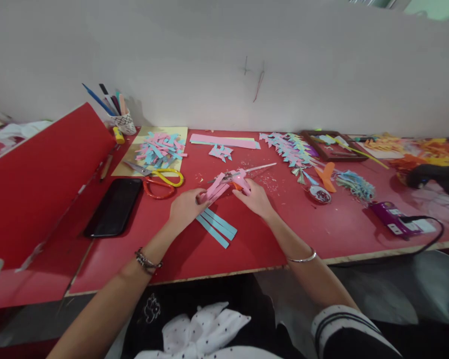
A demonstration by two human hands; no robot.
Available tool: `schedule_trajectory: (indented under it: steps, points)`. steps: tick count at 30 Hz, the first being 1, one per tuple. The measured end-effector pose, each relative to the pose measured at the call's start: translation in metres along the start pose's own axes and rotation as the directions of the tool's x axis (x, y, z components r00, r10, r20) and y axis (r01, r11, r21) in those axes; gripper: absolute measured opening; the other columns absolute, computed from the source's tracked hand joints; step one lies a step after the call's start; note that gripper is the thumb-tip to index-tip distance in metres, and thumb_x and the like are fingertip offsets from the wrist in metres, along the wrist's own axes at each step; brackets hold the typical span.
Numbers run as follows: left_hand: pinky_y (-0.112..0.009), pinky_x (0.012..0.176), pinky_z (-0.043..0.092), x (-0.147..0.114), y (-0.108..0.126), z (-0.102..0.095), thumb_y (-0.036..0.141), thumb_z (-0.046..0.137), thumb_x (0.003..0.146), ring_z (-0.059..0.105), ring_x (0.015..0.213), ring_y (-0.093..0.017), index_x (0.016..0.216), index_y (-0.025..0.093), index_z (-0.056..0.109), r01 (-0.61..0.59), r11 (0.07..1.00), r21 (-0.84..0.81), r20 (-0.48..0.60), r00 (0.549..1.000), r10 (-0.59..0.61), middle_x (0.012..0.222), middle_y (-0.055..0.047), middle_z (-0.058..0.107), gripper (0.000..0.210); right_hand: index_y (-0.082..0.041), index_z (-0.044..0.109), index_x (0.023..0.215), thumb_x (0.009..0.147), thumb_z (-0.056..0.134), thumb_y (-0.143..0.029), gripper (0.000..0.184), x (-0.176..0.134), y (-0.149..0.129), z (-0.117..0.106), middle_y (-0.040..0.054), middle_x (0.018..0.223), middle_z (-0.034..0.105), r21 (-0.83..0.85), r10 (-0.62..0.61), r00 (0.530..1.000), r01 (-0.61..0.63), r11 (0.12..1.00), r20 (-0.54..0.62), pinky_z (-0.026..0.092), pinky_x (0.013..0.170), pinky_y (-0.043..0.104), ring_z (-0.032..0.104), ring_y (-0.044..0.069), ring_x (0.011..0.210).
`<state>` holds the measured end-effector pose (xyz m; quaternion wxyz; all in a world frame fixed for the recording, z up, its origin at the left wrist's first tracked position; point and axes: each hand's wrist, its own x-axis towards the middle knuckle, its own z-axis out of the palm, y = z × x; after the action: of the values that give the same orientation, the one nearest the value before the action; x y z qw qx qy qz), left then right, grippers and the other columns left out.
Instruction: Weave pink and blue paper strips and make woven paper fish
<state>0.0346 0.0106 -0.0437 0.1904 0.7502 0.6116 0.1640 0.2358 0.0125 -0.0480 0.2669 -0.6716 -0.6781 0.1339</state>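
Left hand [186, 208] pinches pink strips [217, 189]; right hand [257, 200] grips a pink tool [241, 179] — a slip there could crease those strips.

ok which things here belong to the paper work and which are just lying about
Likely in use:
pink paper strips, in left hand
pink tool, in right hand
blue paper strips
cut paper pieces
scissors

Apparently just lying about:
black phone
pen cup
purple box
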Motion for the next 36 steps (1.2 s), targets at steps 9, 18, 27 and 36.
schedule_trajectory:
  steps: [9, 18, 27, 36]
  points:
    - [-0.021, 0.051, 0.035, -0.005, -0.001, 0.000, 0.042, 0.051, 0.072, 0.055, 0.057, -0.013, 0.070, 0.019, 0.058, -0.049, 0.981, -0.188, -0.032, 0.999, 0.044, 0.065, 0.000, 0.063, 0.025, -0.019, 0.052, 0.086, 0.071, 0.050, -0.044, 0.029, 0.000, 0.000, -0.001, 0.0059, 0.080, 0.061, 0.013, 0.018, 1.000, -0.018, 1.000, -0.017, 0.043, 0.062, 0.030, 0.058, 0.023, 0.077]
    - [-0.024, 0.065, 0.045, -0.036, -0.036, -0.015, 0.036, 0.050, 0.074, 0.060, 0.072, -0.015, 0.079, 0.019, 0.059, -0.186, 0.910, -0.369, -0.010, 0.980, 0.197, 0.081, -0.002, 0.067, 0.020, -0.015, 0.053, 0.099, 0.072, 0.051, -0.044, 0.040, 0.000, 0.005, 0.002, 0.0098, 0.093, 0.062, -0.026, -0.056, 0.998, 0.056, 0.998, 0.006, 0.044, 0.070, 0.035, 0.058, 0.025, 0.087]
    - [-0.028, 0.077, 0.045, -0.043, -0.046, -0.018, 0.034, 0.045, 0.077, 0.060, 0.080, -0.017, 0.080, 0.019, 0.061, -0.288, 0.894, -0.342, -0.020, 0.954, 0.300, 0.083, -0.005, 0.067, 0.023, -0.017, 0.054, 0.104, 0.073, 0.052, -0.043, 0.040, -0.005, -0.003, 0.004, 0.0110, 0.104, 0.060, -0.141, -0.189, 0.975, 0.205, 0.969, 0.118, 0.046, 0.074, 0.036, 0.057, 0.026, 0.093]
    - [-0.029, 0.078, 0.044, -0.043, -0.049, -0.017, 0.033, 0.041, 0.078, 0.059, 0.080, -0.017, 0.080, 0.020, 0.061, -0.309, 0.900, -0.306, -0.020, 0.948, 0.319, 0.083, -0.005, 0.067, 0.024, -0.018, 0.051, 0.113, 0.072, 0.054, -0.036, 0.045, 0.000, -0.003, 0.007, 0.0103, 0.119, 0.055, -0.160, -0.197, 0.959, 0.231, 0.960, 0.203, 0.044, 0.086, 0.038, 0.053, 0.025, 0.107]
